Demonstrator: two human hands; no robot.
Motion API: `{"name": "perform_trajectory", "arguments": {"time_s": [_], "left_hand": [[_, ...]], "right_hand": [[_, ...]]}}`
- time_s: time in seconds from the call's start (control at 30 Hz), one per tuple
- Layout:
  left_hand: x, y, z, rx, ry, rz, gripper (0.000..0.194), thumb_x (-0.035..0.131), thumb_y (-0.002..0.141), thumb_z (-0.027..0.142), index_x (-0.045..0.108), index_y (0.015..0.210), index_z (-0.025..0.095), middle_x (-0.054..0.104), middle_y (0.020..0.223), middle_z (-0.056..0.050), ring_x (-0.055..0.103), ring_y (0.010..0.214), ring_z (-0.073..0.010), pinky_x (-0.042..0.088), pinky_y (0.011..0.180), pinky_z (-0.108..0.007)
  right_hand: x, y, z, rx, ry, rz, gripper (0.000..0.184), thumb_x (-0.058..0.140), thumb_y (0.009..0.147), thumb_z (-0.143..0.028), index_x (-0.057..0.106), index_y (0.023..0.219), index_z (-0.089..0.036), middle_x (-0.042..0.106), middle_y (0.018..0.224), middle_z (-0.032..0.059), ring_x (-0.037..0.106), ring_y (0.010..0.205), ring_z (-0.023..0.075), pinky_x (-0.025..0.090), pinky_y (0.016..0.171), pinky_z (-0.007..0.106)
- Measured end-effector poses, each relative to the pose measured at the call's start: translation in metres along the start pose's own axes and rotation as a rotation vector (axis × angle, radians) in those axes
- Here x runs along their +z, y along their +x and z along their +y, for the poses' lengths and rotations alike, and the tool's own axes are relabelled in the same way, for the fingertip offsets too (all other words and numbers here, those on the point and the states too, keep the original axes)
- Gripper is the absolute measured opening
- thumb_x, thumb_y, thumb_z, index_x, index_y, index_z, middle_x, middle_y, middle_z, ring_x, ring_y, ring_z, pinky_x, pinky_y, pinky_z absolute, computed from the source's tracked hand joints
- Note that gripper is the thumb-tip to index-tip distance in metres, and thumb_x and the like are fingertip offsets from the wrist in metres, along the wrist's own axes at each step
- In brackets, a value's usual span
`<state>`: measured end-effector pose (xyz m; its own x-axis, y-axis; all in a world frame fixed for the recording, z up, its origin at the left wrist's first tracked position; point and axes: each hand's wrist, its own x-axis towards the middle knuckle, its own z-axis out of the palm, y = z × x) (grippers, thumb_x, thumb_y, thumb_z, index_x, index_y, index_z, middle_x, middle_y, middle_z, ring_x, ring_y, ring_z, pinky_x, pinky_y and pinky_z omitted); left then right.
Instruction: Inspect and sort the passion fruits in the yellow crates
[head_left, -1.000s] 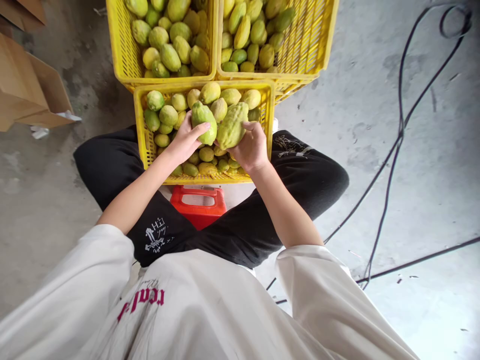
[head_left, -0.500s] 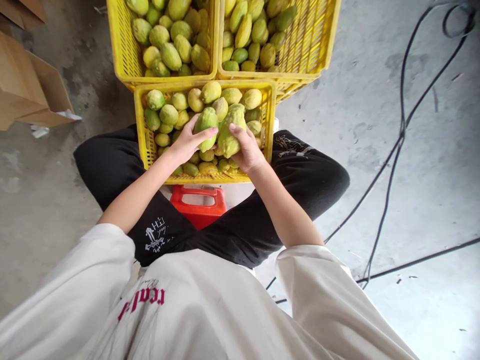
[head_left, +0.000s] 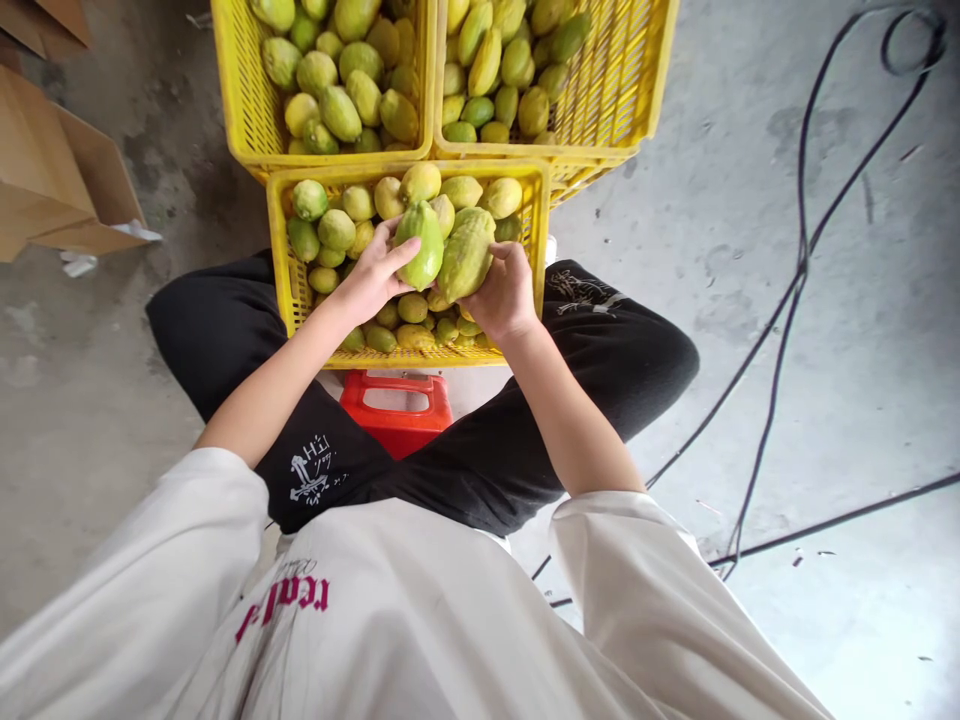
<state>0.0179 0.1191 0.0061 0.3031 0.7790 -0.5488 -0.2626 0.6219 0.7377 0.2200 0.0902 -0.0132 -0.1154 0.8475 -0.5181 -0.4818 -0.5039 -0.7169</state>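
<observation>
My left hand (head_left: 380, 272) is closed around a smooth green lemon (head_left: 421, 248), its thumb lying across the near side. In my right hand (head_left: 508, 295) is a larger, bumpy yellow-green lemon (head_left: 466, 252), gripped from its right side with some fingers hidden beneath. The two fruits are side by side, almost touching, above a yellow plastic crate (head_left: 409, 357). Many green and yellow lemons (head_left: 337, 230) fill that crate below my hands.
Two more yellow crates stand beyond, a left one (head_left: 330, 158) and a right one (head_left: 615, 90), both holding lemons. A red stool (head_left: 397, 430) sits between my legs. Cardboard boxes (head_left: 64, 165) lie at left, black cables (head_left: 802, 265) on the floor at right.
Both lemons have been turned in my hands. The green one has shifted slightly right, and my right thumb has moved off the top of the bumpy one toward its right side.
</observation>
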Motion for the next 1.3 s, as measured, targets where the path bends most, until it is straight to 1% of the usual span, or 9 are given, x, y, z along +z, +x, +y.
{"name": "perform_trajectory", "arguments": {"time_s": [0.1, 0.23, 0.4, 0.53, 0.63, 0.7, 0.83, 0.97, 1.3], "left_hand": [[-0.002, -0.002, 0.0, 0.022, 0.02, 0.034, 0.061, 0.088, 0.106, 0.042, 0.058, 0.159, 0.038, 0.074, 0.161, -0.004, 0.06, 0.168, -0.0361, 0.061, 0.13, -0.062], [-0.002, -0.004, -0.003, 0.041, 0.042, 0.003, 0.068, 0.091, 0.103, 0.045, 0.06, 0.163, 0.044, 0.082, 0.147, 0.0, 0.051, 0.172, -0.0407, 0.053, 0.138, -0.067], [0.003, -0.006, -0.009, 0.025, 0.039, -0.073, 0.069, 0.087, 0.104, 0.054, 0.061, 0.164, 0.032, 0.083, 0.142, -0.007, 0.055, 0.172, -0.0426, 0.055, 0.137, -0.065], [0.005, -0.007, -0.007, -0.037, -0.005, -0.07, 0.042, 0.073, 0.109, 0.043, 0.067, 0.149, 0.031, 0.083, 0.137, -0.005, 0.059, 0.168, -0.0415, 0.061, 0.131, -0.062], [0.002, -0.006, -0.005, -0.081, -0.035, -0.06, 0.028, 0.06, 0.105, 0.029, 0.065, 0.133, 0.026, 0.081, 0.14, -0.009, 0.062, 0.166, -0.0401, 0.063, 0.128, -0.064], [0.0, -0.005, -0.006, -0.092, -0.029, -0.046, 0.026, 0.062, 0.105, 0.029, 0.064, 0.131, 0.027, 0.081, 0.144, -0.01, 0.063, 0.164, -0.0402, 0.063, 0.13, -0.061], [0.001, -0.006, -0.006, -0.067, -0.023, -0.041, 0.041, 0.075, 0.107, 0.039, 0.063, 0.145, 0.028, 0.079, 0.15, -0.011, 0.065, 0.162, -0.0429, 0.063, 0.129, -0.066], [0.007, -0.009, -0.002, -0.052, -0.025, -0.035, 0.055, 0.08, 0.111, 0.046, 0.057, 0.158, 0.032, 0.075, 0.155, -0.011, 0.069, 0.16, -0.0411, 0.065, 0.125, -0.067], [0.003, -0.007, -0.009, -0.06, -0.018, 0.002, 0.062, 0.082, 0.115, 0.043, 0.049, 0.167, 0.039, 0.075, 0.155, -0.007, 0.079, 0.148, -0.0367, 0.07, 0.119, -0.064]], "right_hand": [[0.0, -0.001, 0.004, -0.014, -0.016, 0.032, 0.053, 0.091, 0.082, -0.074, 0.067, 0.109, -0.036, 0.085, 0.111, 0.0017, 0.078, 0.141, 0.0395, 0.076, 0.095, 0.054], [0.003, -0.003, 0.008, -0.048, 0.009, 0.052, 0.058, 0.102, 0.081, -0.065, 0.062, 0.113, -0.038, 0.085, 0.119, -0.0049, 0.075, 0.143, 0.032, 0.072, 0.112, 0.054], [0.006, -0.004, 0.01, -0.035, 0.001, 0.007, 0.06, 0.107, 0.075, -0.072, 0.072, 0.111, -0.039, 0.088, 0.119, -0.0013, 0.069, 0.149, 0.0359, 0.07, 0.112, 0.055], [0.007, -0.006, 0.005, -0.015, -0.012, -0.021, 0.058, 0.105, 0.073, -0.079, 0.076, 0.109, -0.044, 0.089, 0.11, 0.0004, 0.071, 0.149, 0.0379, 0.073, 0.106, 0.056], [0.007, -0.006, 0.0, -0.014, -0.018, -0.001, 0.057, 0.095, 0.081, -0.087, 0.078, 0.111, -0.043, 0.089, 0.107, 0.0019, 0.076, 0.145, 0.0383, 0.074, 0.104, 0.056], [0.007, -0.006, -0.004, -0.004, -0.048, 0.023, 0.058, 0.085, 0.087, -0.092, 0.08, 0.111, -0.04, 0.09, 0.107, 0.0046, 0.079, 0.142, 0.0406, 0.074, 0.1, 0.057], [0.007, -0.004, -0.008, 0.043, -0.108, 0.069, 0.056, 0.076, 0.093, -0.089, 0.08, 0.109, -0.036, 0.09, 0.106, 0.0079, 0.082, 0.136, 0.0438, 0.075, 0.092, 0.058], [0.008, -0.004, -0.008, 0.057, -0.05, 0.093, 0.047, 0.069, 0.096, -0.077, 0.078, 0.118, -0.037, 0.091, 0.109, 0.0054, 0.08, 0.142, 0.0399, 0.075, 0.101, 0.056], [0.014, -0.006, -0.008, 0.019, 0.029, 0.05, 0.047, 0.087, 0.089, -0.07, 0.068, 0.116, -0.037, 0.088, 0.112, 0.0039, 0.077, 0.144, 0.0409, 0.077, 0.108, 0.062]]}}
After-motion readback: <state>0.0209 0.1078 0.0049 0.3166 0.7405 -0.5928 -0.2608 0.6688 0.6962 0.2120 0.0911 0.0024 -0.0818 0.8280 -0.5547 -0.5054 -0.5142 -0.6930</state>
